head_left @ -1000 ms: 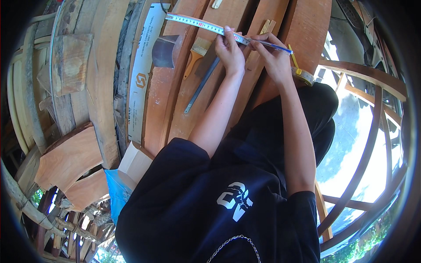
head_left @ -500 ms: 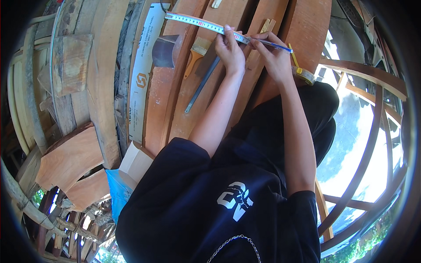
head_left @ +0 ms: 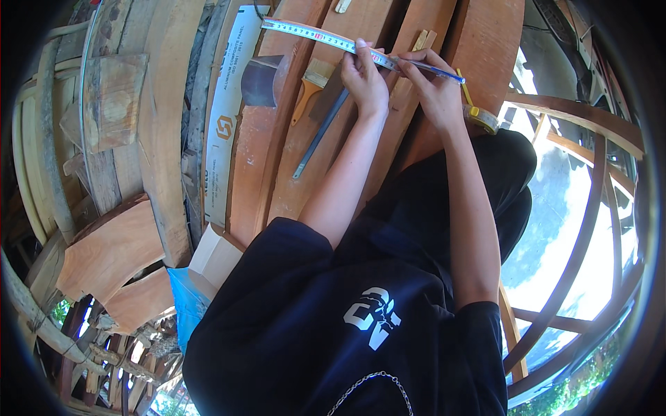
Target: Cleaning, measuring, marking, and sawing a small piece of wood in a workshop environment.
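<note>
A white measuring tape [head_left: 295, 30] stretches across reddish-brown planks [head_left: 288, 187] at the top of the view. My left hand [head_left: 365, 87] pinches the tape between thumb and fingers. My right hand [head_left: 433, 93] grips a blue pen [head_left: 444, 73], its tip at the tape just right of my left fingers. Below the tape lie a paintbrush with an orange handle [head_left: 301, 104], a long narrow grey metal strip [head_left: 313, 145] and a curved dark metal scraper [head_left: 261, 81]. A yellow round tool [head_left: 481, 119], probably the tape case, sits beside my right wrist.
A long white panel strip [head_left: 228, 125] runs left of the planks. Further left are stacked boards [head_left: 163, 111], loose wood pieces [head_left: 111, 256] and a blue bag [head_left: 187, 301] beside cardboard [head_left: 211, 256]. Wooden frame bars [head_left: 590, 201] stand on the right, over bright sunlit ground.
</note>
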Demonstrator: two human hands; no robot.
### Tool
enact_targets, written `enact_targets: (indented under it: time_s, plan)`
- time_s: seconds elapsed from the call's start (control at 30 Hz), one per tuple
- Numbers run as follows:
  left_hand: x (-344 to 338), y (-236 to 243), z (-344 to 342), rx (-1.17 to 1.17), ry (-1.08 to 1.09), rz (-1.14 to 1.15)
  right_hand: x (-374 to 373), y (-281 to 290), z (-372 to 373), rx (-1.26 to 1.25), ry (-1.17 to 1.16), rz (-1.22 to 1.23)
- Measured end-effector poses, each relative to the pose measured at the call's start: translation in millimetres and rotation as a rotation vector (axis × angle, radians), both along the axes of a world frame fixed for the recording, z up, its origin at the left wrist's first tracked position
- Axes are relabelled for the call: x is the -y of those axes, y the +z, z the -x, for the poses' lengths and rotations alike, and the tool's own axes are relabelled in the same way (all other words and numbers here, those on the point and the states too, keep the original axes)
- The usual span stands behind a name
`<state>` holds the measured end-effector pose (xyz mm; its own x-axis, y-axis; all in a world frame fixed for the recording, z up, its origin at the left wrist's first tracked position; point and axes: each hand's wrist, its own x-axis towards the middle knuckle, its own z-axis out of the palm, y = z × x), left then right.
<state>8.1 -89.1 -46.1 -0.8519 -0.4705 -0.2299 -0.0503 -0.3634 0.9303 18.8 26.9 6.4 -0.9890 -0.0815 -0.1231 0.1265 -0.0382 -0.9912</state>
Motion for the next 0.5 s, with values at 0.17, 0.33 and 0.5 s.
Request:
enact_targets:
  time_s: [0.17,0.33,0.5]
  plan:
    - [0.0,-1.5,1.4,-0.011,0.0,0.017,0.3,0.1,-0.1,0.009,-0.037,-0.039]
    - [-0.7,0.2,1.2,-0.001,0.042,-0.007,1.0,-1.3,-0.2,0.004,-0.03,-0.041]
    - [-0.2,2.4,1.2,-0.009,0.0,-0.006,-0.2,-1.4,0.2,-0.002,-0.008,0.021]
